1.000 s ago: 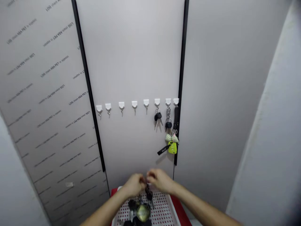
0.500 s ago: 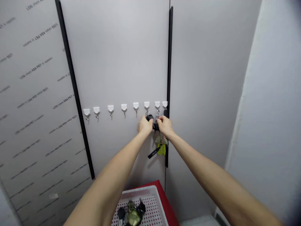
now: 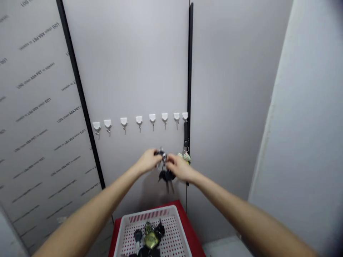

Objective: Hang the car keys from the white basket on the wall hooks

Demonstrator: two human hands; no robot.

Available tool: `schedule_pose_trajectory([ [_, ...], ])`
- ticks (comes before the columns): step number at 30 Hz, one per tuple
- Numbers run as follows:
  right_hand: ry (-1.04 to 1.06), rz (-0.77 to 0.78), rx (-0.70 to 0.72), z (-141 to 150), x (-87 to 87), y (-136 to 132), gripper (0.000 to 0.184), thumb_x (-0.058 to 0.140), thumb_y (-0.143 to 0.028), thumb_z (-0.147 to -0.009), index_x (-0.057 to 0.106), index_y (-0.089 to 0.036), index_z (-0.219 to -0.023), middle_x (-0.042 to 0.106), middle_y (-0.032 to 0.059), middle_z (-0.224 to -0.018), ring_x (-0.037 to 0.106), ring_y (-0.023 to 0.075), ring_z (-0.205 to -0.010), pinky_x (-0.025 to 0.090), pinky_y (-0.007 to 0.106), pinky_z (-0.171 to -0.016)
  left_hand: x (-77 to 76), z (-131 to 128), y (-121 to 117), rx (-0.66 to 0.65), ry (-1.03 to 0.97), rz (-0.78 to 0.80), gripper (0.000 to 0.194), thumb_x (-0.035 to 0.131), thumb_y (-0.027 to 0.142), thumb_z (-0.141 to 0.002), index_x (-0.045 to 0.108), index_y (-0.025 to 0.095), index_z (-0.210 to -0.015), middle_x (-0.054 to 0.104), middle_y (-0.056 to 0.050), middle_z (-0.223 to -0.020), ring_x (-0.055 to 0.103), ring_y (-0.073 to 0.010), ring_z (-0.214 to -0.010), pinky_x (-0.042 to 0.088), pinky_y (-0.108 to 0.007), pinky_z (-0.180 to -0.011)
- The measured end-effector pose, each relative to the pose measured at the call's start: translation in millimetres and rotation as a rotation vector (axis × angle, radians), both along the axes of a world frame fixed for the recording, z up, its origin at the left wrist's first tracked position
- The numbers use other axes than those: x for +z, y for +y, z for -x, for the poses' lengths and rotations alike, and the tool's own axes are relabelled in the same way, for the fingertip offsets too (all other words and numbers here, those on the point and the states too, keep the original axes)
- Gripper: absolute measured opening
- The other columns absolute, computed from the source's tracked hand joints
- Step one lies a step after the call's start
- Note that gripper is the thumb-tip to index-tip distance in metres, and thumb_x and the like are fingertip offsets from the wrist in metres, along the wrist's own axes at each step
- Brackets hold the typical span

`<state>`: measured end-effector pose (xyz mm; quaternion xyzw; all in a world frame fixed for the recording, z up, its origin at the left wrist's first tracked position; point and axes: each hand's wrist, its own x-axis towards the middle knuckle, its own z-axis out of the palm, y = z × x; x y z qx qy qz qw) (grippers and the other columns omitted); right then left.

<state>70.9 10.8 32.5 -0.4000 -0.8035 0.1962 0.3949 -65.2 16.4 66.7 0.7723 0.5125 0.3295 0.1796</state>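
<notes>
My left hand (image 3: 148, 159) is closed on a bunch of keys with a metal ring, held off the wall below the hooks. Right beside it, my right hand (image 3: 180, 167) pinches another set, whose black-headed keys (image 3: 166, 175) dangle beneath the fingers. Motion blur hides where one set ends and the other starts. Behind my right hand, a black strap (image 3: 185, 134) with a ring and small pale charms (image 3: 187, 156) hangs from the rightmost hook (image 3: 185, 116).
Several white adhesive hooks (image 3: 124, 122) run in a row across the grey panel. Below stands a white perforated basket (image 3: 178, 223) on a red surface (image 3: 189, 232). Inside lie keys and a gold-coloured round piece (image 3: 151, 240). Black vertical strips (image 3: 190, 64) edge the panel.
Both hands have moved down and left, away from the hooks. The keys that hung on the second and third hooks from the right have come off with them.
</notes>
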Motion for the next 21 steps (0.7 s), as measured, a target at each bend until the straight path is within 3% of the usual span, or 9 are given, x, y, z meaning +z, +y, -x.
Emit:
schedule_pose_trajectory([
  [3, -0.029, 0.202, 0.032, 13, -72.2, -19, 0.009, 0.036, -0.01, -0.06, 0.044, -0.014, -0.062, 0.039, -0.0051, -0.049, 0.034, 0.0043, -0.045, 0.027, 0.015, -0.043, -77.2, 16, -19, -0.024, -0.004, 0.181, 0.024, 0.037, 0.023, -0.059, 0.051, 0.01, -0.073, 0.054, -0.001, -0.063, 0.046, -0.0099, -0.053, 0.034, -0.02, -0.05],
  [5, -0.051, 0.344, 0.029, 21, -108.7, -27, 0.01, 0.038, -0.01, -0.059, 0.046, -0.014, -0.064, 0.039, -0.0055, -0.047, 0.033, 0.0043, -0.043, 0.026, 0.015, -0.041, -121.7, 25, -31, -0.025, 0.007, 0.274, 0.023, 0.037, 0.022, -0.058, 0.052, 0.01, -0.072, 0.056, -0.002, -0.066, 0.048, -0.0116, -0.06, 0.035, -0.02, -0.053],
  [7, -0.054, 0.411, 0.039, 24, -126.0, -31, 0.011, 0.039, -0.011, -0.059, 0.048, -0.014, -0.064, 0.042, -0.0048, -0.048, 0.035, 0.005, -0.043, 0.027, 0.016, -0.041, -155.1, 32, -41, 0.026, 0.047, 0.344, 0.022, 0.038, 0.02, -0.057, 0.052, 0.011, -0.072, 0.057, -0.002, -0.069, 0.049, -0.0129, -0.064, 0.035, -0.021, -0.056],
  [8, -0.032, 0.398, 0.033, 23, -126.2, -30, 0.011, 0.039, -0.011, -0.059, 0.048, -0.014, -0.065, 0.044, -0.0038, -0.05, 0.038, 0.0058, -0.045, 0.029, 0.016, -0.043, -167.5, 35, -46, 0.055, 0.053, 0.361, 0.023, 0.038, 0.019, -0.057, 0.052, 0.012, -0.074, 0.058, -0.002, -0.072, 0.049, -0.0133, -0.067, 0.035, -0.021, -0.059],
  [10, 0.072, 0.281, -0.039, 14, -110.6, -22, 0.012, 0.039, -0.014, -0.06, 0.048, -0.014, -0.068, 0.05, -0.0008, -0.059, 0.043, 0.008, -0.054, 0.035, 0.019, -0.052, -185.2, 41, -54, 0.105, 0.037, 0.356, 0.026, 0.04, 0.019, -0.057, 0.051, 0.014, -0.08, 0.058, -0.002, -0.078, 0.05, -0.0137, -0.073, 0.035, -0.021, -0.065],
  [13, 0.318, 0.004, -0.343, -10, -62.5, 2, 0.018, 0.039, -0.021, -0.063, 0.046, -0.015, -0.079, 0.052, 0.0044, -0.077, 0.046, 0.0115, -0.069, 0.036, 0.024, -0.065, -199.5, 47, -61, 0.169, -0.05, 0.332, 0.032, 0.04, 0.018, -0.058, 0.048, 0.014, -0.088, 0.056, -0.004, -0.089, 0.049, -0.0131, -0.083, 0.033, -0.02, -0.073],
  [16, 0.445, -0.195, -0.63, -33, -16.5, 30, 0.028, 0.041, -0.027, -0.062, 0.044, -0.014, -0.087, 0.05, 0.0069, -0.086, 0.047, 0.0125, -0.072, 0.036, 0.027, -0.068, -206.6, 49, -66, 0.204, -0.11, 0.346, 0.034, 0.038, 0.017, -0.06, 0.046, 0.012, -0.092, 0.054, -0.005, -0.094, 0.048, -0.0123, -0.087, 0.033, -0.019, -0.076],
  [18, 0.422, -0.176, -0.655, -40, 2.0, 45, 0.028, 0.041, -0.03, -0.062, 0.045, -0.014, -0.084, 0.051, 0.0056, -0.079, 0.048, 0.0118, -0.064, 0.038, 0.026, -0.061, -210.3, 50, -68, 0.198, -0.131, 0.336, 0.032, 0.037, 0.018, -0.061, 0.047, 0.012, -0.091, 0.054, -0.005, -0.094, 0.048, -0.0122, -0.087, 0.033, -0.019, -0.076],
  [21, 0.346, -0.033, -0.563, -43, 17.8, 62, 0.02, 0.04, -0.032, -0.062, 0.046, -0.014, -0.067, 0.049, -0.0002, -0.055, 0.046, 0.0091, -0.045, 0.037, 0.022, -0.045, -216.8, 54, -68, 0.187, -0.143, 0.338, 0.03, 0.039, 0.017, -0.061, 0.048, 0.015, -0.089, 0.055, -0.003, -0.093, 0.049, -0.0119, -0.087, 0.034, -0.018, -0.076],
])
